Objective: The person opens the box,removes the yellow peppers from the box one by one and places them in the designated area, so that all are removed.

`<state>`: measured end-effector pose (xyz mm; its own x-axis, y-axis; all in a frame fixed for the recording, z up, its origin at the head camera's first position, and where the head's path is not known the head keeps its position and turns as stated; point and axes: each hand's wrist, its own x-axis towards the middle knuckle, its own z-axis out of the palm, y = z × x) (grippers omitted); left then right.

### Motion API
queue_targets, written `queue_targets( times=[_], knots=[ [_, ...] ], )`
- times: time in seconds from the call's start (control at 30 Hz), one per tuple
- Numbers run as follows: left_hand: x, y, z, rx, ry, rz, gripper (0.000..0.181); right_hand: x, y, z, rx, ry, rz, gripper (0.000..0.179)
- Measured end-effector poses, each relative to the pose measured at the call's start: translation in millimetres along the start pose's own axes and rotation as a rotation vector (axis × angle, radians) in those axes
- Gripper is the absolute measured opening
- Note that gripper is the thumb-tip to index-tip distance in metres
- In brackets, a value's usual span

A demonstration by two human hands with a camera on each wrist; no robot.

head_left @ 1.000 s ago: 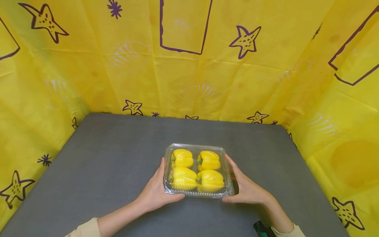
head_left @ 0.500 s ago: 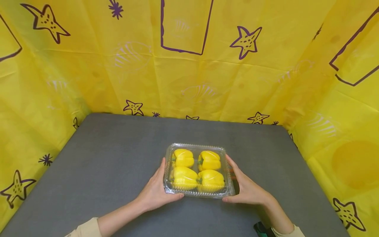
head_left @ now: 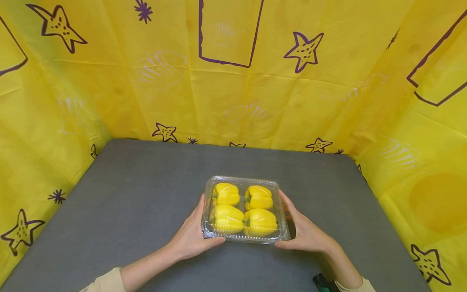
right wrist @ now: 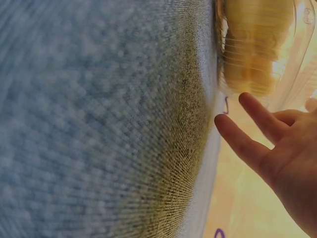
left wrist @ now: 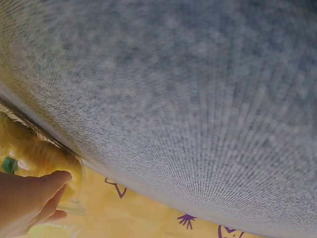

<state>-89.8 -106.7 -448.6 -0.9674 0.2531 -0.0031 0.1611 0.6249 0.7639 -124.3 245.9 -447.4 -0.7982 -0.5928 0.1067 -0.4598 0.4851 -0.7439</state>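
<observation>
Both hands hold a clear plastic clamshell box (head_left: pixel 242 182) with a ribbed rim, low over the dark table. Several yellow bell peppers (head_left: pixel 260 222) with green stems show through its lid, in two rows. My left hand (head_left: pixel 191 235) holds the left side, fingers along the wall and thumb at the front edge. On the other side my right hand (head_left: pixel 306 233) has its thumb at the front corner and fingers along the right wall. The right wrist view shows two extended fingers (right wrist: pixel 242 141) of that hand beside the box (right wrist: pixel 292 74).
The dark grey table (head_left: pixel 146 182) spreads around the box. Yellow cloth (head_left: pixel 233 89) printed with starfish and fish hangs along its back and both sides. A small black and green item (head_left: pixel 321 282) shows beside the right forearm at the near edge.
</observation>
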Motion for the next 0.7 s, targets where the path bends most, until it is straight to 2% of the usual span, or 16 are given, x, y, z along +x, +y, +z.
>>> queue_targets(
  times=[0.27,0.7],
  knots=[
    [0.0,-1.0,-1.0,-0.001,-0.004,0.053,0.124,0.8,-2.7,0.1,-0.003,0.009,0.01,0.128],
    [-0.9,-5.2,-5.8,0.034,-0.032,0.072,0.114,1.2,-1.4,-2.1,-0.033,0.01,0.014,0.126]
  ],
)
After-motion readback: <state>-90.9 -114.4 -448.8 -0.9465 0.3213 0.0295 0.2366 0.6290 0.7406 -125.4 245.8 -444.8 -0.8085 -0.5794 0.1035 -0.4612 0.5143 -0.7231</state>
